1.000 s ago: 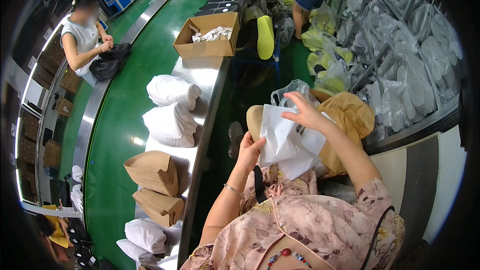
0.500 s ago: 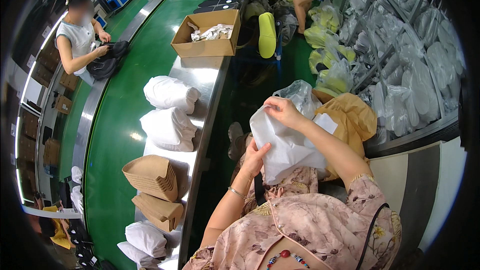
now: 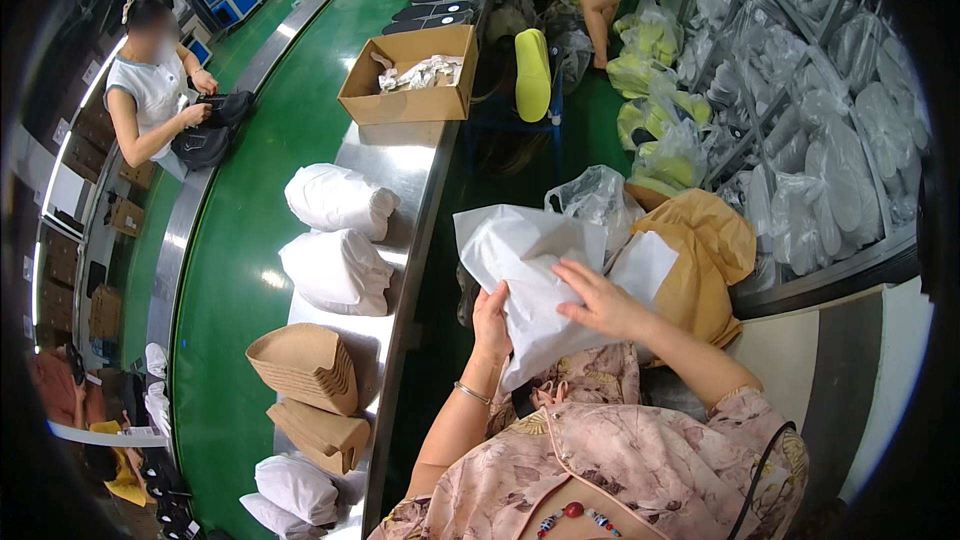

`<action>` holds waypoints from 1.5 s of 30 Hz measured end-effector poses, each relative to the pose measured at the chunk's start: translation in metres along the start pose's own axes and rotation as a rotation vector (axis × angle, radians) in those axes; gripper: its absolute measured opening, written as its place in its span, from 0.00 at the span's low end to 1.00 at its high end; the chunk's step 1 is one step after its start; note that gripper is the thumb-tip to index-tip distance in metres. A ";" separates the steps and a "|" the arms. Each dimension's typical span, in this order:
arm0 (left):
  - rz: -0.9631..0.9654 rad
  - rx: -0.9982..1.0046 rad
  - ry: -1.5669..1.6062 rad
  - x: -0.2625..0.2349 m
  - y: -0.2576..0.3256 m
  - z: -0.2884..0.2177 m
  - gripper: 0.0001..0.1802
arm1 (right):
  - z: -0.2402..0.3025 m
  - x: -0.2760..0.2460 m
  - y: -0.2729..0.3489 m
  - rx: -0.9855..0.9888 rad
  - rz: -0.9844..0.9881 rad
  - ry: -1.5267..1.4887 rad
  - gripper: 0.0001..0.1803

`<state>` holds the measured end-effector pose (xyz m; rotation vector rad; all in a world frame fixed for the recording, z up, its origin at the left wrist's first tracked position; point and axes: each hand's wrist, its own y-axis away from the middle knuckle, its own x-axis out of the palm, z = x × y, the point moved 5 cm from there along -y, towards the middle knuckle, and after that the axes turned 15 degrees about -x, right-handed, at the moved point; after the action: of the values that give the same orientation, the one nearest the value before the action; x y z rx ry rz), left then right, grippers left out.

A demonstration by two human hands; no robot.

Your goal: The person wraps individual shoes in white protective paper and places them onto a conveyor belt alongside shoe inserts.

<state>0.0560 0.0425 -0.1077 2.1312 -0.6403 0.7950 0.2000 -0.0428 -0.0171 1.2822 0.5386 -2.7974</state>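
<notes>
A sheet of thin white paper (image 3: pixel 525 260), folded and creased, is held up in front of my lap. My left hand (image 3: pixel 490 322) grips its lower left side, thumb on the near face and the other fingers hidden behind. Against the paper's right part lies my right hand (image 3: pixel 605 305), fingers stretched and a little apart. Just beyond that hand is a flatter white sheet (image 3: pixel 645 265), resting on a crumpled tan paper bundle (image 3: pixel 705 240). A clear plastic bag (image 3: pixel 597 198) sits behind the paper.
Along the metal bench (image 3: pixel 395 155) at my left stand white bundles (image 3: pixel 338 270), nested brown moulded inserts (image 3: pixel 303 365) and an open carton (image 3: pixel 405 105) with crumpled paper. A rack (image 3: pixel 790 90) of bagged soles rises at right. Across the green belt (image 3: pixel 235 270), a co-worker (image 3: pixel 150 90) handles black shoes.
My right hand has let go of the paper's top edge and moved down onto its face. The paper has swung left, its upper corner now farther out. My left hand keeps its grip.
</notes>
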 end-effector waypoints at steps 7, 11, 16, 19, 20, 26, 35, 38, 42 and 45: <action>-0.033 -0.004 -0.055 0.017 0.009 -0.008 0.21 | 0.018 0.000 0.035 0.493 0.360 -0.097 0.35; 0.004 0.005 -0.092 0.020 0.013 -0.012 0.23 | 0.009 -0.049 -0.004 0.270 0.011 0.184 0.36; 0.041 0.037 -0.102 0.030 0.009 -0.006 0.23 | 0.002 0.000 -0.045 -0.028 -0.117 0.143 0.41; -0.023 0.085 -0.086 0.024 0.017 -0.009 0.21 | -0.002 0.024 -0.041 0.084 -0.035 0.063 0.46; -0.034 0.082 -0.087 0.022 0.017 -0.010 0.21 | -0.007 0.027 -0.040 0.139 -0.014 0.004 0.48; -0.050 0.064 -0.086 0.037 0.014 -0.015 0.19 | -0.037 0.026 -0.034 0.238 -0.054 -0.679 0.57; 0.008 0.100 -0.182 0.061 0.012 -0.028 0.23 | -0.059 0.004 -0.029 0.502 -0.446 -0.955 0.22; 0.138 0.012 -0.131 0.065 0.013 -0.029 0.23 | -0.046 0.001 -0.026 0.592 -0.565 -1.126 0.20; 0.093 -0.083 -0.255 0.052 0.011 -0.032 0.17 | -0.066 0.010 -0.011 0.622 -0.717 -1.147 0.20; 0.124 -0.034 -0.496 0.047 0.006 -0.030 0.11 | -0.063 0.001 -0.009 0.571 -0.804 -1.166 0.23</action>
<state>0.0741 0.0539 -0.0556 2.2873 -1.0405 0.3064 0.2436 -0.0148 -0.0532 -0.9600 0.1531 -3.6986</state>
